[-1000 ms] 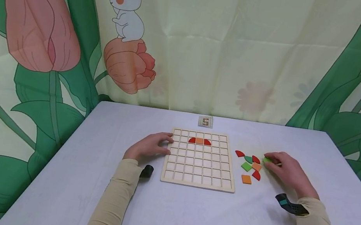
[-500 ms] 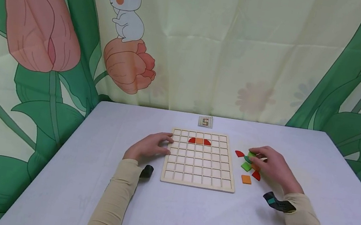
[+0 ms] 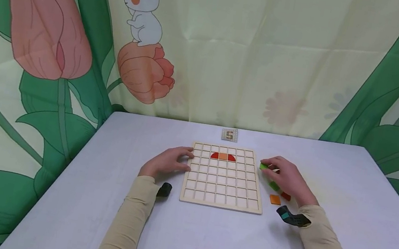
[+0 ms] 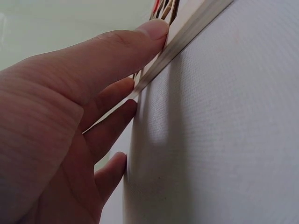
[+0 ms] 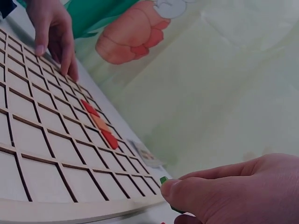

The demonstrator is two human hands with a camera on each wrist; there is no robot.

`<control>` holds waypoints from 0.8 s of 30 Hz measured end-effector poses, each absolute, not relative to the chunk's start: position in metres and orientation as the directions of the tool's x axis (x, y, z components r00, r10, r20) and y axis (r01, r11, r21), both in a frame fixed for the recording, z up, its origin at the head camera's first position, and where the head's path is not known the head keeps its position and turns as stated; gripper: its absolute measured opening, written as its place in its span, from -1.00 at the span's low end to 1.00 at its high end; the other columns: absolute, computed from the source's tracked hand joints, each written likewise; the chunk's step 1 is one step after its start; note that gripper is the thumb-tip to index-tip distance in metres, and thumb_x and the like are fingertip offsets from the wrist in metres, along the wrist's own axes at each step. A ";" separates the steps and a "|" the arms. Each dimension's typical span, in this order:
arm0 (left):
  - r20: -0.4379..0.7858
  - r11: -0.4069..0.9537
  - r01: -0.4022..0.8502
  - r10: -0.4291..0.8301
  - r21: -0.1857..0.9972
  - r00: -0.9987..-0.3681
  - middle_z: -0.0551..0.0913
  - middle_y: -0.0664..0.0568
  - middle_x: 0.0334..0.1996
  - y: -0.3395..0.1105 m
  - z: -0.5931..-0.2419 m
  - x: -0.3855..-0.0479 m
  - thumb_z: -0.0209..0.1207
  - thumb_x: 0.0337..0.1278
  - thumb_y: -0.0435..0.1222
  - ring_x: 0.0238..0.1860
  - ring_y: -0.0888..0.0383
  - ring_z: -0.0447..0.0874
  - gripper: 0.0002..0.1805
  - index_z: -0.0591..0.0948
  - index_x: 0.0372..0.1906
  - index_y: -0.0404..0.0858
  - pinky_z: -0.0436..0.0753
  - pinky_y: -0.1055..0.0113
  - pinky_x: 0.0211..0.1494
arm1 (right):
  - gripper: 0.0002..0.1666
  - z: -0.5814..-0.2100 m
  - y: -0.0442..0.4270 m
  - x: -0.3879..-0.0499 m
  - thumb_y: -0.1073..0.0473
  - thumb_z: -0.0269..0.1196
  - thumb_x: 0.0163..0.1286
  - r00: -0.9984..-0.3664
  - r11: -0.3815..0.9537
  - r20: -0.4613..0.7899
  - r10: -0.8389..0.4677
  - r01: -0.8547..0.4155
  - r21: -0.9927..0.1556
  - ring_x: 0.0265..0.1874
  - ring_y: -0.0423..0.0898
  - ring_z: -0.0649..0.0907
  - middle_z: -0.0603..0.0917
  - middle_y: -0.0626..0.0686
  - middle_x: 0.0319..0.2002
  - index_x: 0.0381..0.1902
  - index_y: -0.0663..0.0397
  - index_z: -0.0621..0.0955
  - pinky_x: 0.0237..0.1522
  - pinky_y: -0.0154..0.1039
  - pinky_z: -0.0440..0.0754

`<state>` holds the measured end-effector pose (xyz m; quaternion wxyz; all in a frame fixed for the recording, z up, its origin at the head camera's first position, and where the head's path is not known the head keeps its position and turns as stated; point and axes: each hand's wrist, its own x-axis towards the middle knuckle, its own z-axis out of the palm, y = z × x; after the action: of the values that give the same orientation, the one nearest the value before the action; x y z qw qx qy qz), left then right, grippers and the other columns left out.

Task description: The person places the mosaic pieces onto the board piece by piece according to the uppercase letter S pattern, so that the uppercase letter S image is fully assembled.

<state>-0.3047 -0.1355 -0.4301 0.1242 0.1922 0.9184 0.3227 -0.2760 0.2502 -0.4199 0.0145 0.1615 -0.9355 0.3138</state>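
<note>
A wooden grid board (image 3: 220, 205) lies flat on the table. In one of its upper rows an orange square tile (image 3: 222, 156) sits between two red rounded tiles (image 3: 231, 158). My left hand (image 3: 166, 162) rests at the board's left edge; the left wrist view has the thumb (image 4: 156, 30) touching the rim and the fingers loosely extended. Just off the right edge, my right hand (image 3: 287, 177) pinches a green tile (image 3: 263, 166) between thumb and fingertips. Most of that tile is hidden by the fingers in the right wrist view.
Beneath and beside the right hand lie loose tiles: a green one (image 3: 273, 186), a red one (image 3: 286, 196) and an orange square (image 3: 275, 199); the hand covers others. A small patterned card (image 3: 229, 135) lies behind the board. A printed curtain (image 3: 214, 79) hangs behind the table.
My right hand has moved left with the green tile, from beyond the loose tiles, over them, to beside the board. The left hand has stayed at the board's edge.
</note>
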 end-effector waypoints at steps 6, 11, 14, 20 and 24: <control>-0.117 0.724 0.258 0.423 0.640 -0.899 0.31 0.11 0.44 -0.134 -0.427 -0.303 0.37 0.13 -0.18 0.48 0.11 0.13 -0.50 0.57 0.19 -0.17 0.18 0.20 0.49 | -0.59 -0.419 0.237 -0.281 0.21 0.27 0.38 -0.941 0.747 0.111 -0.320 -0.323 -0.580 -0.10 0.06 0.59 0.59 0.18 0.00 0.15 0.25 0.61 -0.01 0.03 0.63; -0.112 0.724 0.268 0.430 0.636 -0.896 0.31 0.09 0.44 -0.135 -0.428 -0.304 0.36 0.13 -0.19 0.48 0.09 0.15 -0.51 0.58 0.18 -0.17 0.19 0.19 0.49 | -0.62 -0.420 0.218 -0.284 0.19 0.31 0.35 -0.927 0.728 0.105 -0.360 -0.349 -0.590 -0.14 0.00 0.59 0.61 0.12 -0.05 0.09 0.21 0.65 -0.02 -0.02 0.63; -0.109 0.722 0.274 0.436 0.636 -0.893 0.31 0.08 0.44 -0.135 -0.428 -0.304 0.36 0.14 -0.19 0.48 0.09 0.15 -0.50 0.57 0.19 -0.18 0.19 0.19 0.49 | -0.64 -0.420 0.206 -0.285 0.17 0.32 0.34 -0.911 0.706 0.106 -0.400 -0.379 -0.598 -0.16 -0.04 0.60 0.62 0.07 -0.10 0.06 0.18 0.66 -0.04 -0.06 0.62; -0.109 0.722 0.277 0.438 0.635 -0.892 0.30 0.09 0.44 -0.135 -0.429 -0.304 0.36 0.14 -0.19 0.48 0.10 0.13 -0.50 0.57 0.19 -0.18 0.18 0.21 0.49 | -0.68 -0.418 0.185 -0.290 0.20 0.32 0.33 -0.871 0.664 0.136 -0.473 -0.453 -0.595 -0.16 -0.07 0.61 0.64 0.03 -0.12 0.02 0.17 0.68 -0.04 -0.08 0.62; -0.104 0.725 0.284 0.439 0.627 -0.892 0.31 0.09 0.44 -0.135 -0.429 -0.305 0.36 0.14 -0.18 0.48 0.10 0.14 -0.50 0.57 0.19 -0.18 0.19 0.21 0.49 | -0.69 -0.418 0.169 -0.295 0.20 0.32 0.33 -0.856 0.661 0.139 -0.499 -0.479 -0.578 -0.17 -0.06 0.60 0.64 0.02 -0.13 0.01 0.17 0.68 -0.05 -0.09 0.61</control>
<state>-0.3049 -0.1350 -0.4295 0.1234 0.1965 0.9205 0.3144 -0.2945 0.1688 -0.4178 -0.0157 0.2682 -0.9112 0.3123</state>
